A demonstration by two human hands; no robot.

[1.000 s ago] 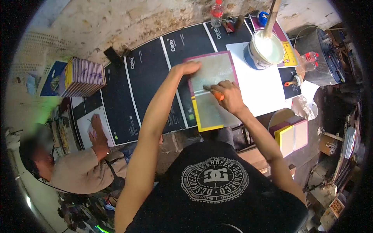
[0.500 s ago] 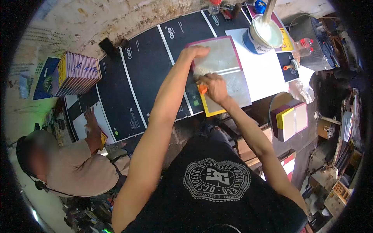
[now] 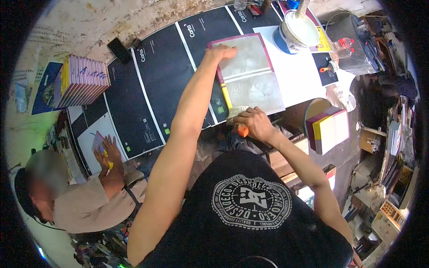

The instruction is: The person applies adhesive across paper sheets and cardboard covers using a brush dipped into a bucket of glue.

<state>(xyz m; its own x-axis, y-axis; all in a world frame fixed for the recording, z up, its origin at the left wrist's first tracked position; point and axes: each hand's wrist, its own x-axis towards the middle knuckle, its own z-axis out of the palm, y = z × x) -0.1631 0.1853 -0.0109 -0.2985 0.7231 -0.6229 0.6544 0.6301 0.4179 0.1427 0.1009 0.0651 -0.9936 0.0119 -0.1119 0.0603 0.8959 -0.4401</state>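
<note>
A book cover (image 3: 250, 91) lies spread on the worktable, its grey boards wet-looking and bordered by purple and yellow edges. My left hand (image 3: 222, 52) rests flat near its upper left edge, fingers stretched out. At the cover's near edge, my right hand (image 3: 256, 124) is closed around a paintbrush with an orange handle (image 3: 242, 130). The pale bristles (image 3: 237, 110) touch the cover's lower left corner; my fingers partly hide the brush. A white sheet (image 3: 292, 80) lies to the right, and a bucket of white paste (image 3: 286, 41) with a stick in it stands at its far end.
A co-worker's hands (image 3: 108, 152) work over a small cover at the left. A book stack (image 3: 82, 82) stands at the far left. More books (image 3: 330, 129) sit at the right, below a second orange-handled brush (image 3: 326, 69). Black boards (image 3: 167, 85) cover the tabletop.
My right hand has drawn the brush from the cover's middle left down to its near edge. My left hand stays in place. The co-worker's hands have come together over the small cover.
</note>
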